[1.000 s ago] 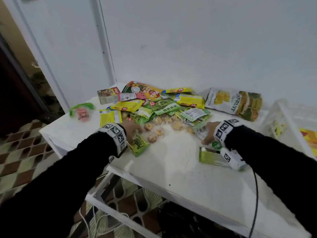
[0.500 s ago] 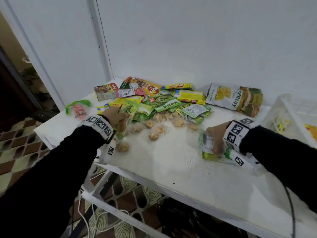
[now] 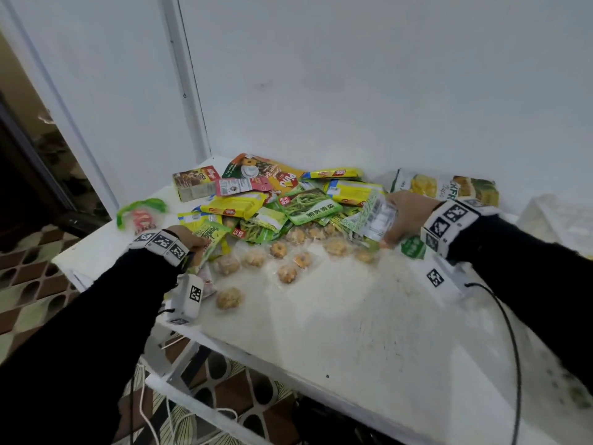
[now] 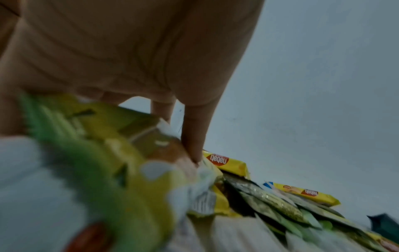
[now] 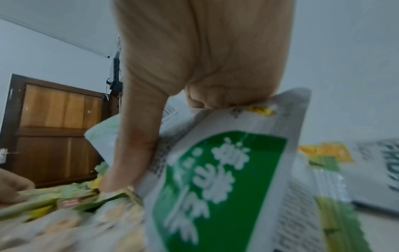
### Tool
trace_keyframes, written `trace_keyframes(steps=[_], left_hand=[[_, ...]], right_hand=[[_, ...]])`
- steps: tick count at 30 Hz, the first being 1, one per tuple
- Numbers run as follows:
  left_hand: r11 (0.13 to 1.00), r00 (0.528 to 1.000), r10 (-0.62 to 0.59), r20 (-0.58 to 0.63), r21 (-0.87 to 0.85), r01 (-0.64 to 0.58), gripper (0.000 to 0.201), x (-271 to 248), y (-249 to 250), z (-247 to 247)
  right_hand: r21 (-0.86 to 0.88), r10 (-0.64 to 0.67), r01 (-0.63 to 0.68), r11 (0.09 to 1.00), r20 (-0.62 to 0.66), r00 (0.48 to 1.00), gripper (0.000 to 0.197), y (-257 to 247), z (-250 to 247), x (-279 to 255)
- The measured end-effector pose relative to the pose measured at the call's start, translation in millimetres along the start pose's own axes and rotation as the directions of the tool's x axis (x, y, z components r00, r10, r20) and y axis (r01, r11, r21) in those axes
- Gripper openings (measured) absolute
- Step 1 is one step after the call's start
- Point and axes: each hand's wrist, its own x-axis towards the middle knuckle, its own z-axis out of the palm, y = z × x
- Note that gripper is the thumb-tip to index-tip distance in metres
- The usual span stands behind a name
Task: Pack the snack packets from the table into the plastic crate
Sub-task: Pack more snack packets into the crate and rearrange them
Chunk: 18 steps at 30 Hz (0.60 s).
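Note:
A heap of snack packets (image 3: 288,200) lies at the back of the white table (image 3: 353,316), with several small clear-wrapped cookies (image 3: 286,273) scattered in front of it. At the heap's left edge my left hand (image 3: 199,244) grips green and yellow packets (image 3: 213,236); the left wrist view shows these packets (image 4: 103,153) blurred under my curled fingers (image 4: 192,136). On the heap's right side my right hand (image 3: 393,220) holds a bunch of white and green packets (image 3: 373,216). In the right wrist view the thumb (image 5: 134,145) presses on that bunch (image 5: 215,179). The translucent plastic crate (image 3: 556,216) stands at the far right, blurred.
A large jackfruit bag (image 3: 446,187) lies behind my right hand against the white wall. A green and red packet (image 3: 141,213) sits alone near the table's left edge. A cereal box (image 3: 194,184) lies at the heap's back left. Tiled floor shows below on the left.
My right hand has gone from the table's near side back to the heap with its packets. My left hand has drawn slightly left and nearer, still gripping packets.

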Motion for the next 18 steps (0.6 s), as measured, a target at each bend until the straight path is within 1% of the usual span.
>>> trace_keyframes(steps=[1, 3, 4, 7, 9, 10, 11, 12, 13, 14, 15, 17, 18], left_hand=[[1.0, 1.0, -0.01, 0.013, 0.022, 0.009, 0.051, 2.5, 0.7, -1.6], [1.0, 0.999, -0.019, 0.032, 0.021, 0.019, 0.044, 13.6, 0.3, -1.9], [1.0, 0.999, -0.029, 0.034, -0.004, 0.029, 0.043, 18.5, -0.3, -1.7], [0.993, 0.996, -0.083, 0.041, -0.082, 0.086, 0.047, 33.0, -4.7, -2.0], [0.985, 0.992, -0.114, 0.06, -0.122, 0.121, 0.046, 39.1, -7.3, -3.2], [0.984, 0.99, -0.127, 0.066, -0.12, 0.134, 0.046, 40.7, -8.2, -4.8], [0.98, 0.987, -0.138, 0.079, -0.135, 0.147, 0.045, 40.7, -9.5, -6.0], [0.973, 0.983, -0.156, 0.095, -0.156, 0.169, 0.043, 42.1, -10.8, -6.5], [0.965, 0.979, -0.171, 0.111, -0.182, 0.189, 0.042, 41.7, -11.7, -8.1], [0.955, 0.974, -0.186, 0.129, -0.207, 0.21, 0.04, 39.3, -12.2, -9.5], [0.945, 0.971, -0.199, 0.132, -0.235, 0.226, 0.039, 38.1, -13.1, -10.8], [0.928, 0.968, -0.217, 0.125, -0.282, 0.244, 0.04, 36.5, -13.9, -12.6], [0.918, 0.968, -0.216, 0.126, -0.311, 0.245, 0.039, 34.7, -12.9, -13.4]], right_hand=[[-0.022, -0.029, 0.029, 0.999, 0.009, 1.0, 0.044, -4.2, -7.0, 10.1], [-0.077, -0.026, 0.032, 0.997, 0.076, 0.997, 0.058, -10.1, -11.7, 32.9], [-0.102, 0.003, 0.009, 0.995, 0.117, 0.993, 0.059, -12.2, -12.0, 44.4], [-0.185, -0.02, 0.059, 0.981, 0.204, 0.979, 0.045, -10.1, -12.0, 73.9], [-0.253, -0.035, 0.111, 0.961, 0.29, 0.957, 0.054, -9.3, -12.0, 82.7], [-0.258, -0.037, 0.128, 0.958, 0.331, 0.943, 0.048, -11.3, -11.7, 82.5], [-0.204, -0.078, 0.165, 0.965, 0.377, 0.923, 0.037, -9.8, -8.0, 85.5], [-0.187, -0.087, 0.172, 0.967, 0.393, 0.916, 0.04, -9.7, -3.5, 87.4], [-0.219, -0.088, 0.171, 0.961, 0.343, 0.935, 0.056, -12.9, -0.1, 86.1], [-0.288, -0.083, 0.167, 0.943, 0.282, 0.956, 0.073, -17.5, 1.5, 83.0], [-0.297, -0.103, 0.186, 0.937, 0.273, 0.956, 0.081, -19.7, 3.6, 82.8], [-0.243, -0.097, 0.193, 0.951, 0.356, 0.929, 0.071, -19.5, 9.0, 92.8], [-0.241, -0.089, 0.19, 0.952, 0.378, 0.922, 0.068, -18.6, 9.4, 94.5]])
